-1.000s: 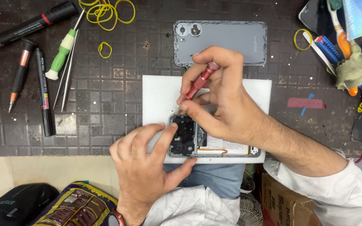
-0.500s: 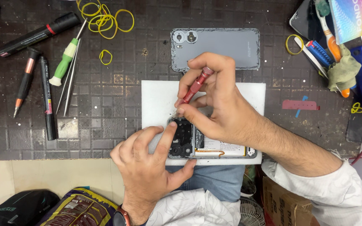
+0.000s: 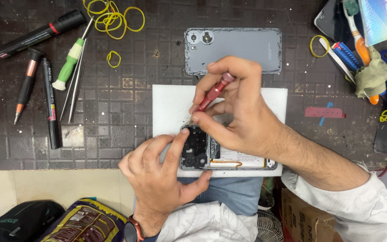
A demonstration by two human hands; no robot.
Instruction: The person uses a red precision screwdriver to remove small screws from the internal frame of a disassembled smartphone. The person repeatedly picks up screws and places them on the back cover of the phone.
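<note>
Right hand (image 3: 242, 112) pinching a red screwdriver (image 3: 213, 92) tip-down at the upper corner of an opened phone (image 3: 222, 154), left hand (image 3: 160, 170) just below it gripping the phone's camera end against a white pad (image 3: 171, 103), grey back cover (image 3: 234, 45) lying beyond the right hand's knuckles.

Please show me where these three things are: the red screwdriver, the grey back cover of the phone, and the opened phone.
red screwdriver (image 3: 214, 92), head view, on its red handle.
grey back cover (image 3: 242, 45), head view, on its flat middle.
opened phone (image 3: 195, 148), head view, on the dark camera end.
</note>
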